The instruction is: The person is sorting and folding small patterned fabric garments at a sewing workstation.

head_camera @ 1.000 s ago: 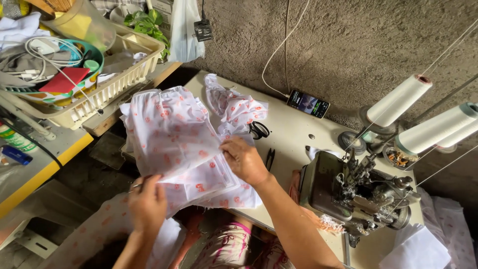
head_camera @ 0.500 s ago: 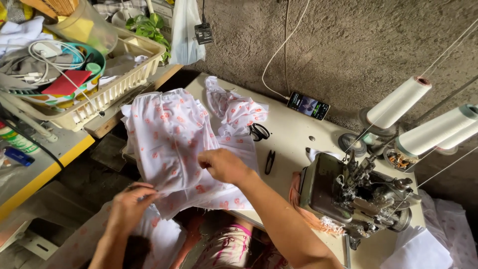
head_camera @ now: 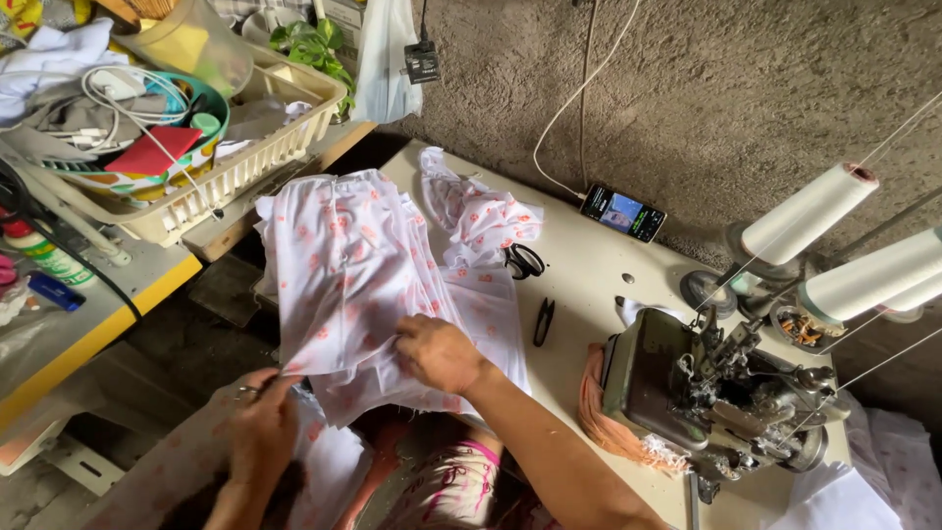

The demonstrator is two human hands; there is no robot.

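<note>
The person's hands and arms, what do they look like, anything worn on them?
Both hands are bare, with no gloves. The right hand leads to a forearm bare as far as the frame shows, no sleeve visible. The left hand has what looks like a thin ring on one finger; its forearm is also uncovered.

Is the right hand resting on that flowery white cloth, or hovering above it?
Touching. The head view shows the right hand pressed flat on the white floral cloth, fingers on the fabric with no gap, at the table's near edge.
</note>
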